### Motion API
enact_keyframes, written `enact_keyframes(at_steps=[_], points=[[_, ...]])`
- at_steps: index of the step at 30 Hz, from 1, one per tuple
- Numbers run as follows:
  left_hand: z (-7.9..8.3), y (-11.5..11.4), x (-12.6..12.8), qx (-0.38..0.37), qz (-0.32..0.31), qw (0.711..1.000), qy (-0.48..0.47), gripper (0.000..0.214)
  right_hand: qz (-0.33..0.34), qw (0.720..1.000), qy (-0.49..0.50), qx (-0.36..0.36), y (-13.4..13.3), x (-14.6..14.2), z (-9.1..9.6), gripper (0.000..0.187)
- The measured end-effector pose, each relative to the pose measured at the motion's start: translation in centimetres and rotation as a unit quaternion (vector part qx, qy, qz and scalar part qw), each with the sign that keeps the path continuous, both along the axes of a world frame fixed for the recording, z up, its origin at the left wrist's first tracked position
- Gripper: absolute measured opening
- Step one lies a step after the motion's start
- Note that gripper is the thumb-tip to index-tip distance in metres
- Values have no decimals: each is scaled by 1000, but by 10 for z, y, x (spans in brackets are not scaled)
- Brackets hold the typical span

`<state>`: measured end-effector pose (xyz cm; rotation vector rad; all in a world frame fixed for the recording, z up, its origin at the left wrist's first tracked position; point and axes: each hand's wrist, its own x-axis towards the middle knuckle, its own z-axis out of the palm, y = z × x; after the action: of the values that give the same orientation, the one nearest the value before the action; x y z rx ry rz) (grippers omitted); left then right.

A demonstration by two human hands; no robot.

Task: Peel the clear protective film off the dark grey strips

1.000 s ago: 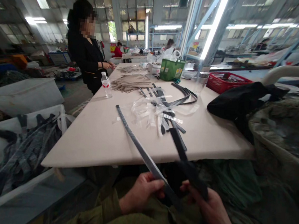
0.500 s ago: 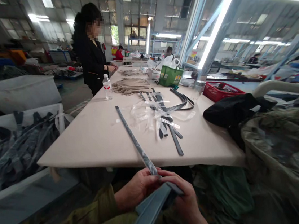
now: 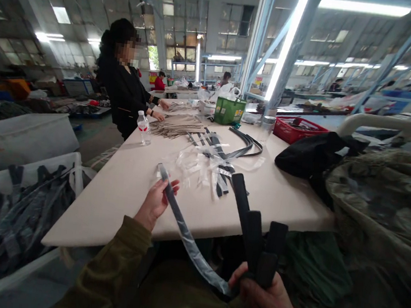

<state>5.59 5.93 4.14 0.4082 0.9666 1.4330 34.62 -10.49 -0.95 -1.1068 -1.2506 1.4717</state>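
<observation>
My left hand (image 3: 155,201) reaches over the table's near edge and pinches the far end of a long grey strap in a clear sleeve (image 3: 184,232). The strap sags in a curve down to my right hand (image 3: 263,296), low at the front. That hand is closed on the strap's near end and on a folded bundle of black straps (image 3: 256,230) that sticks up from the fist. More black straps and clear plastic sleeves (image 3: 208,162) lie on the beige table (image 3: 282,198) beyond.
A person in black (image 3: 124,84) stands at the table's far left by a water bottle (image 3: 144,127) and a pile of tan strips (image 3: 177,125). A green basket (image 3: 228,111), red basket (image 3: 295,128), black cloth (image 3: 314,152), camouflage fabric (image 3: 382,205) and a left-hand bin of straps (image 3: 14,215) surround me.
My left hand has slid from near my lap out along the sleeved strap to its far end on the table. My right hand has dropped and now shows black straps folded upright.
</observation>
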Motion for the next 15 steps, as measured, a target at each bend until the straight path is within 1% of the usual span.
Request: enact_keyframes(at_steps=[1, 3, 5, 7, 9, 12, 15], points=[[-2, -6, 1, 10, -12, 1000, 23, 30, -9, 1000, 13, 3, 3, 0, 2, 37], [-9, -28, 7, 33, -57, 994, 83, 43, -39, 999, 30, 8, 16, 1, 7, 39], [-19, -54, 14, 53, -113, 981, 146, 56, -61, 997, 38, 5, 34, 2, 15, 41], [-29, -79, 20, 58, -170, 965, 192, 66, -57, 997, 56, -10, 54, 3, 23, 46], [-37, -98, 23, 50, -224, 948, 222, 69, -30, 995, 95, -27, 74, 1, 30, 51], [-45, -116, 28, 25, -302, 922, 243, 70, 12, 988, 146, -38, 97, -8, 35, 54], [-53, -126, 32, 17, -370, 895, 246, 64, 1, 983, 183, -14, 114, -19, 34, 48]])
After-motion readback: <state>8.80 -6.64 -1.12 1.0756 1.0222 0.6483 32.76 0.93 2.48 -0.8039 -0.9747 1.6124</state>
